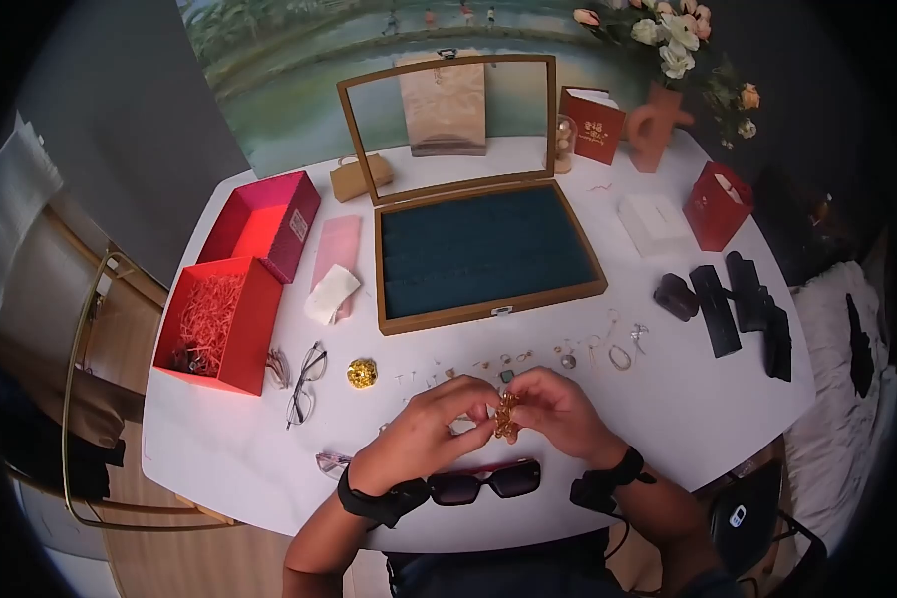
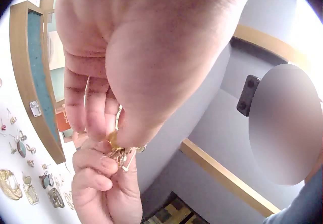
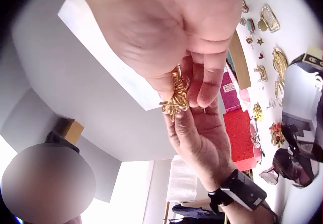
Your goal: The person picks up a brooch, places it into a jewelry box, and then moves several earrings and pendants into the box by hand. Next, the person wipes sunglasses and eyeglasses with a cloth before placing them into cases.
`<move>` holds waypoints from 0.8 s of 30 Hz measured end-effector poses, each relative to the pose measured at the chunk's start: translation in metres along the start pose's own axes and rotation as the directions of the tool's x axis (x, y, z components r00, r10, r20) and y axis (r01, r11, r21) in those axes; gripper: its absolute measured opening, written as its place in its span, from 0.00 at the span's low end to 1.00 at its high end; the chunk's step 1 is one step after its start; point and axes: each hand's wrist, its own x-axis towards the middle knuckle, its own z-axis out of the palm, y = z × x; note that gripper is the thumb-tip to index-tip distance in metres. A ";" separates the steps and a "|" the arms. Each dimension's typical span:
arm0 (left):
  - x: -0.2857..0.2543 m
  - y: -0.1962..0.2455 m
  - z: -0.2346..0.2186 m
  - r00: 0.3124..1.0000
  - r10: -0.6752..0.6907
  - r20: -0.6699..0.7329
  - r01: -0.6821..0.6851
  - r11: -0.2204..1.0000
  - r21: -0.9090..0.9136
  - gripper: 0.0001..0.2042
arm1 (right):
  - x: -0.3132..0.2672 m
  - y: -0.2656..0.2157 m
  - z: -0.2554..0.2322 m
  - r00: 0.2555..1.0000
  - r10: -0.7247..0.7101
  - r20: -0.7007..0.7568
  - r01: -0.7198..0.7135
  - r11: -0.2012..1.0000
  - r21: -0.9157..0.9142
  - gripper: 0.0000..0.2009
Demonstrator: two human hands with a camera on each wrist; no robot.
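Observation:
Both hands meet above the table's front part around a gold-coloured piece of jewellery (image 1: 506, 416). The left hand (image 1: 424, 431) pinches it from the left, the right hand (image 1: 565, 414) from the right. In the left wrist view the left hand's (image 2: 136, 57) thumb tip presses on the gold piece (image 2: 119, 153), and the right hand (image 2: 103, 183) grips it from below. The right wrist view shows the tangled gold piece (image 3: 176, 98) between the right hand's (image 3: 171, 32) thumb and fingers, with the left hand's (image 3: 202, 138) fingertips against it.
An open wooden case (image 1: 488, 249) with dark lining stands behind a row of small jewellery. Sunglasses (image 1: 485, 483) lie in front of the hands; clear glasses (image 1: 307, 385) and a gold ornament (image 1: 362, 373) lie left. Red boxes (image 1: 239, 339) stand far left, black cases (image 1: 716, 310) right.

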 end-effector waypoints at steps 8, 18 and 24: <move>-0.002 -0.008 0.000 0.992 -0.125 0.028 0.127 0.985 -0.113 0.15 | 0.002 -0.001 0.003 0.982 0.085 -0.171 -0.078 0.996 0.047 0.07; -0.009 -0.024 -0.002 0.995 -0.085 0.046 0.091 0.986 -0.141 0.14 | -0.001 0.004 0.003 0.989 0.089 -0.116 -0.083 0.995 0.056 0.08; -0.006 -0.022 -0.007 0.999 -0.040 0.034 0.045 0.986 -0.162 0.11 | -0.001 0.006 0.005 0.991 0.040 -0.129 -0.024 0.992 0.124 0.08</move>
